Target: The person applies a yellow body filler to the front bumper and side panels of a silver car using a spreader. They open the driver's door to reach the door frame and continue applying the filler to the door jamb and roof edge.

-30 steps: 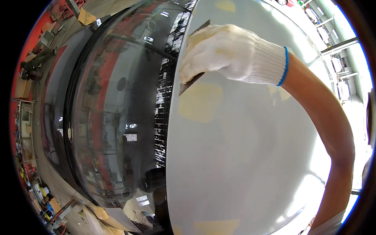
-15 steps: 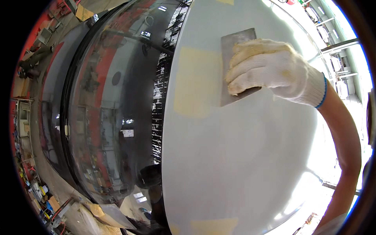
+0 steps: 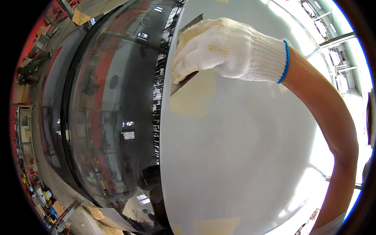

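My right hand (image 3: 227, 49), in a white knitted glove with a blue cuff edge and yellowish stains, is closed on a flat metal spreader (image 3: 183, 85). Only the spreader's upper and lower ends show past the fingers. It rests at the left edge of a light grey car panel (image 3: 243, 149), over a pale yellow filler patch (image 3: 192, 103). The glove covers the upper part of that patch. Small yellowish marks (image 3: 280, 88) lie on the panel below the cuff. My left hand is out of view.
A dark windshield (image 3: 129, 102) with reflections adjoins the panel's left side, along a torn black-and-white strip (image 3: 157, 90). Another yellow patch (image 3: 217, 226) lies at the panel's near end. A cardboard piece (image 3: 80, 18) stands at far left; mixed items line the left wall.
My right hand has swept the spreader leftward and slightly up across the yellow patch, from its right side to the panel's left edge. More of my forearm now reaches over the panel.
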### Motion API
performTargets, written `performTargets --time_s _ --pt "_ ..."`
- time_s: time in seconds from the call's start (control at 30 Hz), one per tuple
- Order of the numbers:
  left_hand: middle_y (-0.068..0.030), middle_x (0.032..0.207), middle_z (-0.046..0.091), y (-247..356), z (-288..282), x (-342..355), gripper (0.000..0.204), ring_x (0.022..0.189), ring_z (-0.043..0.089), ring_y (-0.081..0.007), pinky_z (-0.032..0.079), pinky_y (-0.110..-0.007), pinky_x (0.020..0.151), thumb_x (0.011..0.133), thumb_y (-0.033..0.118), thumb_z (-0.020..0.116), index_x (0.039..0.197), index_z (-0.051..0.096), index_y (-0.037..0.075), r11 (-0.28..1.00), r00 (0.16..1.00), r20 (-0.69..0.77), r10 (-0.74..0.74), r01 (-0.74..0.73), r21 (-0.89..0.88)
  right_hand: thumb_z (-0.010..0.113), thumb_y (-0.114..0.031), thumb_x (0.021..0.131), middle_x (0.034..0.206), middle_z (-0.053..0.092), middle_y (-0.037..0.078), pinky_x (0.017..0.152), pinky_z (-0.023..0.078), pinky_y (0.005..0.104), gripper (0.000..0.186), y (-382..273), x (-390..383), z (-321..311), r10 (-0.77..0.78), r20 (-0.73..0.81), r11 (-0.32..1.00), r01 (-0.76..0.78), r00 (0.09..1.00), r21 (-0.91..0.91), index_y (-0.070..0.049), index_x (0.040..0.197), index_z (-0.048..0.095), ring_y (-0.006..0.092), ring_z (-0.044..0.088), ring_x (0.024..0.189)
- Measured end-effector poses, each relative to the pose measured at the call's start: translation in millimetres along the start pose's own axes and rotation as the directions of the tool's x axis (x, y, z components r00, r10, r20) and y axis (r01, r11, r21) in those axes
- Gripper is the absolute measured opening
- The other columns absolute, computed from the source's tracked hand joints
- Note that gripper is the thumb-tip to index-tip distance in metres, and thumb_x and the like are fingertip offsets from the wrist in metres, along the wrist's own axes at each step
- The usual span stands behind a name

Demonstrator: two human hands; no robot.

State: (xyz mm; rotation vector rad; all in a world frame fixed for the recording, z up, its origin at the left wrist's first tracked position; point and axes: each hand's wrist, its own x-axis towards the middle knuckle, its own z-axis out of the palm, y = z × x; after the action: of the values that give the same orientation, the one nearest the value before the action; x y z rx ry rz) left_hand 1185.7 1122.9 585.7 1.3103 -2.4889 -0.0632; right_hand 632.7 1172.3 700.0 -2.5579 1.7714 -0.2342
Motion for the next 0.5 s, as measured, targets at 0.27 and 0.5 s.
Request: performTargets --time_s 0.27,0.5 --pt "-0.0279 0.125 0.058 0.2 -6.2 -5.0 0.059 0.114 0.060 -0.0391 0.050 -0.046 0.095 0.095 0.031 0.066 0.132 0.050 -0.011 1.000 1.000 0.004 -0.022 0.022 0.016 0.061 0.008 0.081 0.101 0.072 0.000 0.084 0.058 0.0327 0.035 -5.5 -33.8 -8.8 -0.018 -0.043 0.989 0.024 0.999 0.143 -0.019 0.099 0.075 0.0208 0.067 0.099" --pt "-0.0276 0.124 0.059 -6.0 -12.6 0.0 0.058 0.114 0.060 -0.0387 0.050 -0.046 0.095 0.095 0.032 0.065 0.132 0.050 -0.011 0.999 1.000 0.023 -0.021 0.022 -0.032 0.065 0.003 0.077 0.097 0.073 -0.002 0.086 0.057 0.0335 0.026 -36.4 -51.5 -70.9 0.109 0.153 0.994 -0.109 0.982 -0.013 -0.014 0.095 0.074 0.0213 0.068 0.095"
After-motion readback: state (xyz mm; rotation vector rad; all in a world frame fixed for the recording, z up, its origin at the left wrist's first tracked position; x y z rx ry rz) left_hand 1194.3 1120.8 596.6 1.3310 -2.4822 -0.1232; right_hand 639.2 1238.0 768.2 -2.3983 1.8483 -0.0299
